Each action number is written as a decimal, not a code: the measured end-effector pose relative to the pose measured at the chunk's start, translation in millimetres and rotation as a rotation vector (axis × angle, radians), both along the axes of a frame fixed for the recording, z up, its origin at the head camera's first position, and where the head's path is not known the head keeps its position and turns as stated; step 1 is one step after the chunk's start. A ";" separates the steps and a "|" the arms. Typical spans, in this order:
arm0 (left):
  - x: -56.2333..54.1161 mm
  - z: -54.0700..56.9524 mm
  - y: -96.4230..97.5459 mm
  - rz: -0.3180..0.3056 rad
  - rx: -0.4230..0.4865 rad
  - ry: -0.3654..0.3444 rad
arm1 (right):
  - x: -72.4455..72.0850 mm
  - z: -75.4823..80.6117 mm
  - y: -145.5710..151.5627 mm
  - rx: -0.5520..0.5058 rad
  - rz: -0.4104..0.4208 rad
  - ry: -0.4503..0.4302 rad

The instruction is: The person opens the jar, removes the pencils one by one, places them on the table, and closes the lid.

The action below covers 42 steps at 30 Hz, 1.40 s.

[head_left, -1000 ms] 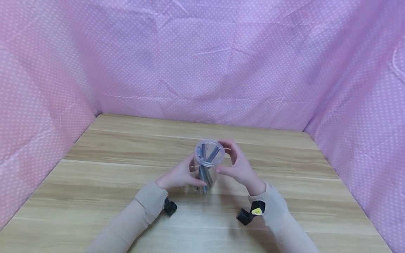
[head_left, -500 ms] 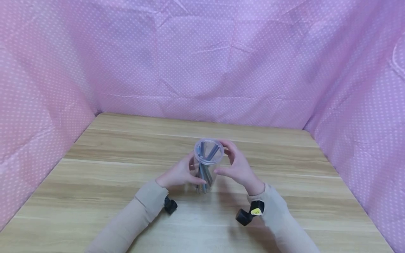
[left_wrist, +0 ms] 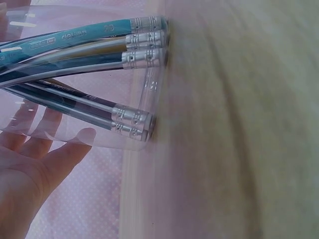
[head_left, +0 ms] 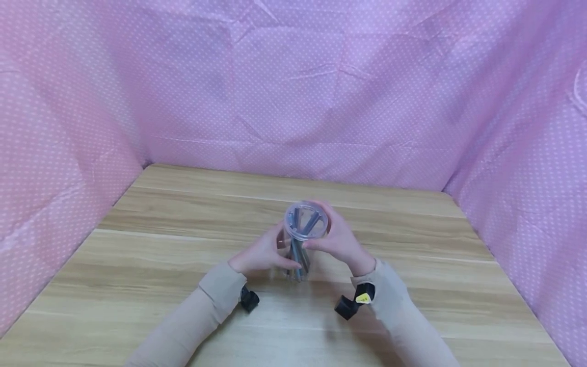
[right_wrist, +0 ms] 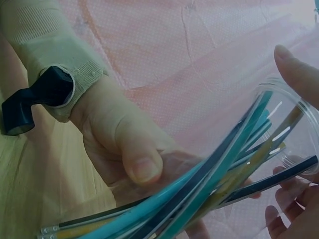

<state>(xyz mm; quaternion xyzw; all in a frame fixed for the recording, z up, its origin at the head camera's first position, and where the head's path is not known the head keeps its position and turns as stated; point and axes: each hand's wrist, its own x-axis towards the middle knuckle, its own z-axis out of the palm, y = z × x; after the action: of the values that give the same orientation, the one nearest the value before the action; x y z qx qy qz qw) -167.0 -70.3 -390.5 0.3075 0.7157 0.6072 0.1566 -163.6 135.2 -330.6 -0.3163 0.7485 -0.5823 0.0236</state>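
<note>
A clear plastic jar (head_left: 306,237) with a round ringed rim stands upright between the two hands. Inside it lean several pencils (right_wrist: 199,189), teal, dark and yellowish, their silver-banded eraser ends (left_wrist: 144,59) at the bottom. My left hand (head_left: 262,252) grips the jar's lower side from the left, thumb across the front; the left wrist view shows this hand (left_wrist: 30,174) with fingers against the clear wall. My right hand (head_left: 338,234) curls round the jar's top from the right, its thumb just under the rim. In the right wrist view, the right thumb (right_wrist: 301,74) overlaps the rim area.
The jar is over a wood-grain table (head_left: 160,214). Pink polka-dot cloth (head_left: 293,92) hangs behind and along both sides. Black wrist cameras (head_left: 249,299) sit on the beige sleeves.
My right hand has moved left and closer round the jar's top, its thumb sliding across the front. The left hand keeps its hold, and the jar stays nearly in place.
</note>
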 end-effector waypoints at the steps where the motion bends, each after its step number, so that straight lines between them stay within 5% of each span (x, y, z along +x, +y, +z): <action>1: -0.1 -0.2 -0.1 0.000 -0.002 0.002 | -0.8 0.1 0.0 -0.001 0.008 -0.006; 13: -1.3 -2.2 0.5 0.033 -0.036 -0.019 | -5.6 -1.0 2.8 -0.054 0.066 -0.047; 22: 0.0 0.6 1.8 0.036 -0.033 -0.019 | -5.8 -6.0 12.4 -0.097 0.003 0.022; 42: -0.5 -0.3 0.1 0.040 -0.052 -0.010 | 6.0 -12.2 14.6 -0.181 0.027 0.113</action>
<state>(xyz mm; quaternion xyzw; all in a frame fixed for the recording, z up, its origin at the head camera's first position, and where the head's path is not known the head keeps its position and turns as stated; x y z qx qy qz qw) -167.6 -70.1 -390.8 0.2862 0.7364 0.5928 0.1559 -157.6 149.8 -342.8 -0.3596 0.6887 -0.6283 -0.0394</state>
